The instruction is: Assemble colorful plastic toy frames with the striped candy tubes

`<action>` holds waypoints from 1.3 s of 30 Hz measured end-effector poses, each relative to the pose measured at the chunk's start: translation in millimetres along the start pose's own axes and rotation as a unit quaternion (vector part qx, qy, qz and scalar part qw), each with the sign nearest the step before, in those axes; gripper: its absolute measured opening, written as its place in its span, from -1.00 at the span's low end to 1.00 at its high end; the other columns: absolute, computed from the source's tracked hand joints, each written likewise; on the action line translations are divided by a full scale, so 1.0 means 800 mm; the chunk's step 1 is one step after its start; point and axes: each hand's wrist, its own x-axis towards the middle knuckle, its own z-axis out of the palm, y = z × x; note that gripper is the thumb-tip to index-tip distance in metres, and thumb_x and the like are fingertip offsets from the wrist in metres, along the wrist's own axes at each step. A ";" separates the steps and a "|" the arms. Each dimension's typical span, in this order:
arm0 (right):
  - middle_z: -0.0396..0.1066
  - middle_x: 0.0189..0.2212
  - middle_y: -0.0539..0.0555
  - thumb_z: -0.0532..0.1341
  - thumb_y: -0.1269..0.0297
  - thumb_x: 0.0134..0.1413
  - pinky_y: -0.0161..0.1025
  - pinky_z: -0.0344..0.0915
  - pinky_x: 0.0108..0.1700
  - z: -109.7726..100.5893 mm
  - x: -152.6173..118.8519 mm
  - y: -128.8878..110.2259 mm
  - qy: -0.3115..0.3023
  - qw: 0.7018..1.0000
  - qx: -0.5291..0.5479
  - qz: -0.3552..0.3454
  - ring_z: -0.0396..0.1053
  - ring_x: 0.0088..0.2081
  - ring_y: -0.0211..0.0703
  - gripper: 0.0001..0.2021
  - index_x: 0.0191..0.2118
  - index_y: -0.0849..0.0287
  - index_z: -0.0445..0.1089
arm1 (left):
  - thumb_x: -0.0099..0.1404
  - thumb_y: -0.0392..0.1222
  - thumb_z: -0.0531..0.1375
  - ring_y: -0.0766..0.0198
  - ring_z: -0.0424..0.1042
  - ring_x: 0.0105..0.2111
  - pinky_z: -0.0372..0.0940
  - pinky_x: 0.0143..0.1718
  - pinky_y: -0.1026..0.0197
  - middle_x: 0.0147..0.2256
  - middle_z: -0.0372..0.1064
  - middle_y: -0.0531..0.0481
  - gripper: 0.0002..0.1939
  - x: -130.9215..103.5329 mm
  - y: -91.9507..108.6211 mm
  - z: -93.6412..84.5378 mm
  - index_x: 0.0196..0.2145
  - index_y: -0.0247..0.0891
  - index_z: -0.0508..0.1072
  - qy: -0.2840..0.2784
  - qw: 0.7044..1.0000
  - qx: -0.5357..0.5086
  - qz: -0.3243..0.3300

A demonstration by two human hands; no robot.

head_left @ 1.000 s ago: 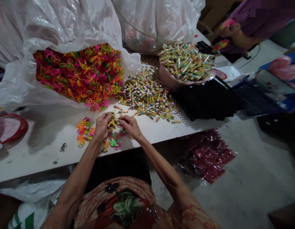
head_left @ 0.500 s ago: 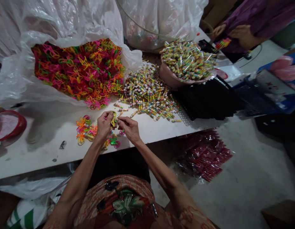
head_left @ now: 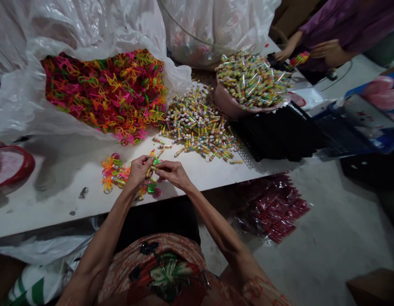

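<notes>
Near the front edge of the white table (head_left: 66,199), my left hand (head_left: 140,170) pinches a small yellow piece (head_left: 149,171). Close on its right, my right hand (head_left: 174,173) has its fingertips closed at the same piece; a green piece (head_left: 156,161) shows between the hands. Under and beside my left hand lies a small pile of coloured plastic pieces (head_left: 115,173). Behind the hands spreads a heap of small clear tubes with yellow contents (head_left: 199,123). A plastic bag holds many pink, orange, yellow and green plastic pieces (head_left: 104,93) at the back left.
A pink basin (head_left: 228,102) heaped with tubes stands behind black trays (head_left: 276,131). Blue baskets (head_left: 337,127) are at the right, a red-rimmed container (head_left: 27,165) at the left. Another person's hands (head_left: 327,51) hold coloured pieces. A bag of dark red items (head_left: 273,208) lies below the table.
My hands have shifted slightly, and a green piece now shows between them where yellow loops showed before. The other person's hands have moved a little apart.
</notes>
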 end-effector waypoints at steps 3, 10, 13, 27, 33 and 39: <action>0.48 -0.34 0.05 0.24 0.16 0.14 -0.27 0.35 -0.23 -0.014 0.018 0.000 0.028 0.982 -0.183 -0.025 0.41 -0.35 -0.23 -0.77 -0.21 0.17 0.57 | 0.08 0.16 0.24 0.32 0.27 -0.63 0.15 -0.58 0.29 -0.62 0.34 0.06 -0.62 0.007 0.000 -0.023 -0.42 -0.25 0.52 0.005 0.984 0.157 0.081; 0.45 -0.02 0.18 0.13 0.43 0.17 -0.22 0.27 -0.09 -0.045 0.113 -0.023 0.036 0.832 -0.547 0.083 0.40 -0.02 -0.02 -0.75 -0.12 0.18 0.52 | 0.29 -0.18 0.03 -0.06 0.37 -0.04 0.17 0.05 -0.04 -0.12 0.45 -0.24 -0.71 0.078 0.030 -0.048 -0.23 -0.23 0.55 0.095 0.831 0.520 0.171; 0.44 0.01 0.27 0.07 0.41 0.23 -0.19 0.28 -0.09 -0.035 0.137 -0.026 -0.007 0.789 -0.604 0.110 0.41 0.00 0.04 -0.71 -0.06 0.21 0.49 | 0.23 -0.32 0.04 -0.13 0.24 0.11 0.00 0.20 -0.13 0.00 0.38 -0.30 -0.70 0.115 0.030 -0.035 -0.16 -0.27 0.51 0.087 0.804 0.563 0.172; 0.45 -0.01 0.24 0.06 0.36 0.24 -0.19 0.28 -0.04 -0.023 0.168 -0.014 0.038 0.796 -0.598 0.087 0.41 0.03 0.00 -0.75 -0.06 0.21 0.41 | 0.16 -0.33 0.06 -0.14 0.30 0.10 0.16 0.13 -0.09 0.05 0.36 -0.34 -0.74 0.133 0.044 -0.010 -0.29 -0.31 0.53 0.105 0.790 0.581 0.165; 0.42 -0.43 -0.01 0.13 0.19 0.13 -0.31 0.26 -0.31 -0.027 0.134 0.003 0.111 0.973 -0.200 0.029 0.36 -0.36 -0.22 -0.82 -0.27 0.19 0.36 | 0.05 -0.18 0.14 0.21 0.43 -0.47 0.35 -0.36 0.18 -0.50 0.42 -0.03 -0.85 0.091 0.040 -0.009 -0.46 -0.29 0.46 0.115 0.976 0.164 0.082; 0.35 -0.51 -0.06 0.29 0.06 -0.11 -0.36 0.16 -0.42 -0.018 0.083 0.008 0.065 0.997 0.034 0.014 0.23 -0.48 -0.34 -0.70 -0.33 0.22 0.43 | -0.18 -0.13 0.34 0.36 0.36 -0.64 0.27 -0.61 0.33 -0.56 0.41 0.11 -0.63 0.045 0.033 0.002 -0.36 -0.28 0.41 0.039 0.992 -0.112 -0.042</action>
